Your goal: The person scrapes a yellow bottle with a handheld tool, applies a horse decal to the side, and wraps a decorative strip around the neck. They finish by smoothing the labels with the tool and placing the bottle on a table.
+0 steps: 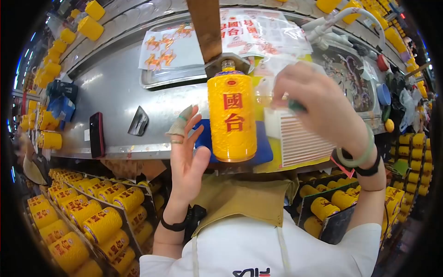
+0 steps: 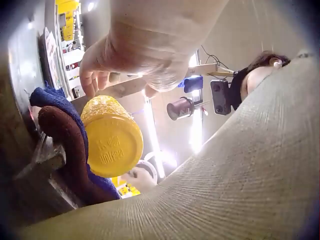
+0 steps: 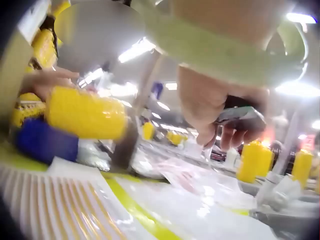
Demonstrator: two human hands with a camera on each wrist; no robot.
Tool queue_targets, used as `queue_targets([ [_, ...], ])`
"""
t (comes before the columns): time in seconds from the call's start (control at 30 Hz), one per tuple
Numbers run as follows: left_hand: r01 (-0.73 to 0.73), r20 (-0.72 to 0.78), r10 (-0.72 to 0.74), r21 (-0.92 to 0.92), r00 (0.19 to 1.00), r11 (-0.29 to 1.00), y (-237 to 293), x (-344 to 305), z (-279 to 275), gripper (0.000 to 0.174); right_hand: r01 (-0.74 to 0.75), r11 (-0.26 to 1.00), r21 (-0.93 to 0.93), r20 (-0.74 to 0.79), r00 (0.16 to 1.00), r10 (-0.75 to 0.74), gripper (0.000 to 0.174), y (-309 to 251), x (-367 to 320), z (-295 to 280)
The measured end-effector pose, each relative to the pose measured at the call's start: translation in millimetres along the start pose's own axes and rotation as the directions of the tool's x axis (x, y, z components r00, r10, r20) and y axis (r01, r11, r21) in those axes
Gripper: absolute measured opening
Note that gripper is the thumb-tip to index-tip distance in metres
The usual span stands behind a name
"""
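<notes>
A yellow bottle (image 1: 232, 117) with red characters lies on a folded blue cloth (image 1: 264, 143), its neck toward a wooden post. Beside its left side my left hand (image 1: 185, 154) has its fingers extended, with pale covers on some fingertips. The left wrist view shows the bottle's embossed base (image 2: 115, 147) below that hand (image 2: 150, 50). To the right of the bottle, above the striped sheet, my blurred right hand (image 1: 318, 99) curls round a small dark-and-green object (image 3: 242, 117), whose kind I cannot tell. A faint thin strip shows at its fingertips.
The wooden post (image 1: 205, 30) stands just beyond the bottle. A sheet of pale strips (image 1: 304, 141) lies at right, with printed sticker sheets (image 1: 263, 34) behind it. A phone (image 1: 97, 134) and a dark scrap (image 1: 138, 122) lie at left. Racks of yellow bottles (image 1: 101, 224) flank the person.
</notes>
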State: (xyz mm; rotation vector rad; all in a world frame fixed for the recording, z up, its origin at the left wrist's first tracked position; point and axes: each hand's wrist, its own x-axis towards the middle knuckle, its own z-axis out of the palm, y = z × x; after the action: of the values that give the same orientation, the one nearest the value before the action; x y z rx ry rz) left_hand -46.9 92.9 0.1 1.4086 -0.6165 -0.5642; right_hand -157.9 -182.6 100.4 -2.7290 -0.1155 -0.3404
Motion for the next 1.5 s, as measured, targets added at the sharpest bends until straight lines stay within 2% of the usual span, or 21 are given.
queue_targets([
  [0.07,-0.046,0.098,0.044,0.014,0.994,0.999,-0.1,1.9,-4.3,0.112,0.061,0.991,0.123,0.079,0.994,-0.071,0.015,-29.0,7.9,5.3],
  [0.13,-0.082,0.132,0.066,0.117,0.989,0.990,5.2,0.6,-0.5,0.115,0.206,0.978,0.027,0.208,0.956,-0.207,0.015,-42.7,13.4,13.3],
  [0.17,-0.121,0.171,0.085,0.215,0.982,0.969,6.9,0.2,3.0,0.118,0.210,0.977,0.029,0.207,0.955,-0.212,0.015,-45.6,16.9,17.1],
  [0.23,-0.131,0.173,0.091,0.232,0.981,0.964,3.6,1.1,11.1,0.112,0.279,0.954,-0.113,0.238,0.939,-0.247,0.018,-47.7,21.8,26.6],
  [0.33,0.014,0.058,-0.019,0.091,0.998,0.996,-1.1,3.8,24.6,0.091,0.245,0.962,-0.116,0.235,0.948,-0.214,0.023,-46.1,26.3,36.5],
  [0.4,0.042,0.101,-0.047,0.054,0.994,0.998,-4.2,4.7,22.8,0.091,0.227,0.964,-0.141,0.217,0.957,-0.193,0.025,-43.6,27.9,39.3],
  [0.47,0.076,0.147,-0.077,0.018,0.986,0.997,-6.5,2.4,22.3,0.093,0.064,0.995,-0.082,0.030,0.998,-0.062,0.029,-37.0,25.1,39.8],
  [0.5,0.077,0.141,-0.078,0.013,0.987,0.997,-7.2,0.5,23.1,0.091,0.065,0.995,-0.079,0.034,0.997,-0.062,0.029,-33.7,20.6,41.9],
  [0.57,0.082,0.131,-0.082,0.009,0.988,0.997,-7.5,-1.8,24.9,0.089,-0.125,0.986,0.108,-0.134,0.981,0.140,0.030,-28.6,9.5,51.7],
  [0.6,0.087,0.154,-0.085,-0.010,0.984,0.996,-6.2,-2.2,26.3,0.088,-0.124,0.986,0.111,-0.130,0.982,0.138,0.030,-32.0,4.7,57.6],
  [0.67,0.100,0.172,-0.093,-0.030,0.981,0.995,-4.6,-3.3,27.8,0.088,-0.391,0.775,0.497,-0.067,0.872,0.484,0.033,-44.4,-11.2,72.2],
  [0.7,0.122,0.172,-0.106,-0.083,0.979,0.989,-4.3,-3.1,28.6,0.087,-0.434,0.643,0.631,-0.007,0.826,0.563,0.034,-46.1,-20.3,87.2],
  [0.77,0.150,0.170,-0.126,-0.134,0.977,0.980,-6.0,-2.7,28.8,0.086,-0.512,0.352,0.784,0.177,0.727,0.664,0.037,-55.9,-24.8,100.2],
  [0.8,0.146,0.176,-0.121,-0.139,0.977,0.979,-6.9,-2.4,27.9,0.086,-0.516,0.345,0.784,0.185,0.724,0.664,0.037,-56.6,-25.2,106.9],
  [0.87,0.148,0.182,-0.121,-0.143,0.976,0.979,-7.9,-2.4,26.8,0.086,-0.459,0.161,0.874,0.214,0.660,0.720,0.038,-58.2,-26.5,117.0],
  [1.0,0.175,0.186,-0.145,-0.154,0.972,0.973,-4.8,-3.5,24.1,0.093,-0.469,0.231,0.853,0.154,0.648,0.746,0.037,-62.1,-26.6,117.7],
  [1.07,0.149,0.194,-0.121,-0.140,0.974,0.979,-4.7,-3.3,23.3,0.096,-0.395,0.104,0.913,0.190,0.637,0.747,0.034,-59.3,-30.7,117.2],
  [1.17,0.117,0.171,-0.096,-0.119,0.981,0.986,-7.2,-5.1,26.8,0.101,-0.419,0.058,0.906,0.245,0.633,0.734,0.032,-62.0,-37.2,116.7],
  [1.3,0.097,0.128,-0.080,-0.131,0.989,0.987,-9.8,-4.6,28.8,0.097,-0.430,0.070,0.900,0.246,0.635,0.732,0.032,-62.8,-39.3,118.6],
  [1.4,0.092,0.150,-0.074,-0.118,0.986,0.989,-12.6,-5.4,27.0,0.098,-0.374,0.009,0.927,0.246,0.629,0.737,0.033,-62.9,-38.0,118.9],
  [1.5,0.097,0.168,-0.080,-0.095,0.983,0.991,-14.8,-6.6,27.2,0.101,-0.439,0.071,0.896,0.248,0.625,0.740,0.033,-62.0,-37.9,118.3],
])
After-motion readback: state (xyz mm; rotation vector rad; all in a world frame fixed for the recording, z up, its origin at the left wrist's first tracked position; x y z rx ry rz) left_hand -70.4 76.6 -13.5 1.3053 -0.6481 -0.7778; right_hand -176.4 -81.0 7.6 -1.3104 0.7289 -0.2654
